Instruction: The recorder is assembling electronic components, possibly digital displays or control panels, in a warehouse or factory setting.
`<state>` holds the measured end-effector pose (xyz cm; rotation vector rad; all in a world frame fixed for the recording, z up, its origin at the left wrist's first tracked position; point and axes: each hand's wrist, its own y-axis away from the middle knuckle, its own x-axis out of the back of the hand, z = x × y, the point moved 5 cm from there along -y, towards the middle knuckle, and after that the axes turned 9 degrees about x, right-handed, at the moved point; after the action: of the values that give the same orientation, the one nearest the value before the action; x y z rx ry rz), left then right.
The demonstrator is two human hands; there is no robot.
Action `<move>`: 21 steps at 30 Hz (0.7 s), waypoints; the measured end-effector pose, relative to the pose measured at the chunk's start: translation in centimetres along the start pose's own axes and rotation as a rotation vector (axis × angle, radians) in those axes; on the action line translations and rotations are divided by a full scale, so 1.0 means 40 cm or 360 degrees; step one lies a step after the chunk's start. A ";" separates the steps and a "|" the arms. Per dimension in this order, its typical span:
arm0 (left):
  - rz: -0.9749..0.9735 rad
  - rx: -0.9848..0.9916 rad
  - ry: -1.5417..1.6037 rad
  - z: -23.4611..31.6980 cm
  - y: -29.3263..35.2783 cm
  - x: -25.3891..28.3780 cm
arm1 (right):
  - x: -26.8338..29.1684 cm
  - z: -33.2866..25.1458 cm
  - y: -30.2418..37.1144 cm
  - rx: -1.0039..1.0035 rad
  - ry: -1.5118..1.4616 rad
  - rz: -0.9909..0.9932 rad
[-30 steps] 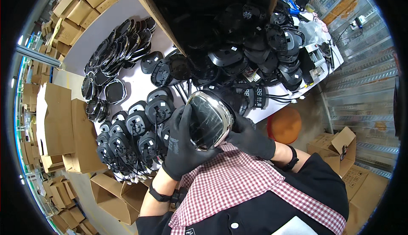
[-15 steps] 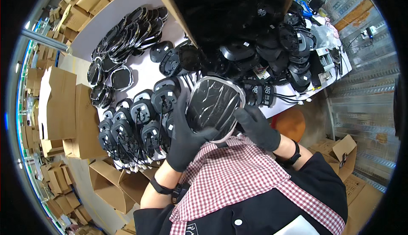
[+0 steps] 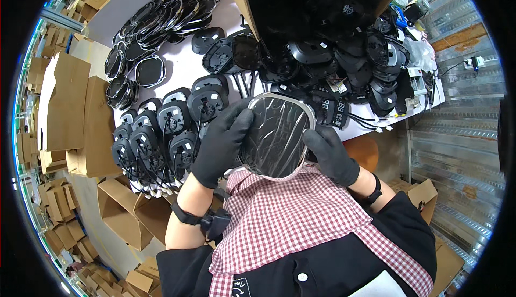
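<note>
I hold a rounded black panel with a silver rim in front of my checked apron. Wrinkled clear film seems to cover its dark face. My left hand, in a black glove, is closed on the panel's left edge, with fingertips near its upper left. My right hand, gloved alike, grips the right edge with the thumb along the rim. Beyond the panel lie black housings with digit displays and cables. Several black housings with cords stand in rows left of my left hand.
Silver-rimmed frames are piled at the far left of the white table. A large open carton of black parts stands at the back. More black housings are stacked at right. Cardboard boxes sit on the floor.
My left hand has shifted from the panel's lower left edge up to its upper left side. The right hand stays on the right edge. The whole view has shifted slightly.
</note>
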<state>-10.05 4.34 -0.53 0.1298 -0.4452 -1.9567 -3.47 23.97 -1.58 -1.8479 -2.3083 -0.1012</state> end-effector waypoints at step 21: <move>0.0350 -0.0295 -0.0555 -0.080 -0.037 -0.016 | -0.052 -0.020 -0.027 -0.0095 0.0070 -0.0305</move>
<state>-10.14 4.66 -4.12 -0.3701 -0.4788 -1.7944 -4.01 21.58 -1.11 -1.6286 -2.4716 -0.2369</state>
